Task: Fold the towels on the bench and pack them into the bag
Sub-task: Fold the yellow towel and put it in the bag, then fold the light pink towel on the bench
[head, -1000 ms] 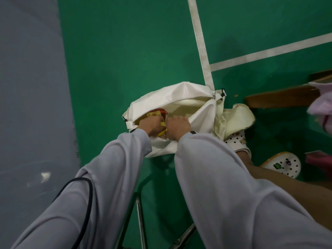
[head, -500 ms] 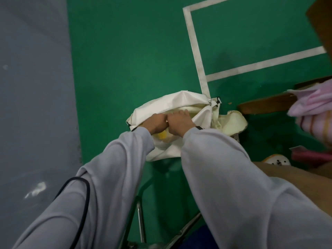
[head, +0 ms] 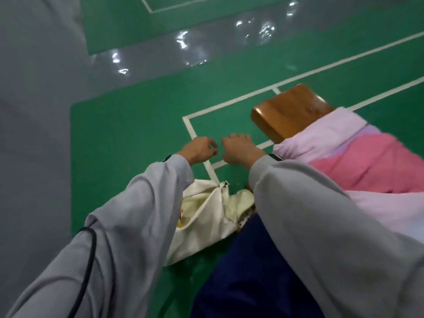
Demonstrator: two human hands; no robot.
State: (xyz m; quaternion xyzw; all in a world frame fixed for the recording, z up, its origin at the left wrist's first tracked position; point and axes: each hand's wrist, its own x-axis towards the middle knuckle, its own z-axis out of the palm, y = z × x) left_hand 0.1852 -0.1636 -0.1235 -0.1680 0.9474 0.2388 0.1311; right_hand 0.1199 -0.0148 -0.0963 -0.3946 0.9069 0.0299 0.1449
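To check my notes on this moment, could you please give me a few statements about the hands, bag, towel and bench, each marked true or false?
1. The left hand and the right hand hold nothing. True.
2. The bag lies on the bench. False: it lies on the green floor, beside the bench.
3. A pink towel lies on the bench. True.
4. The towel covers the whole bench. False: the bench's wooden end is bare.
5. The right hand rests on the towel. False: it is in the air over the floor, close to the left hand.
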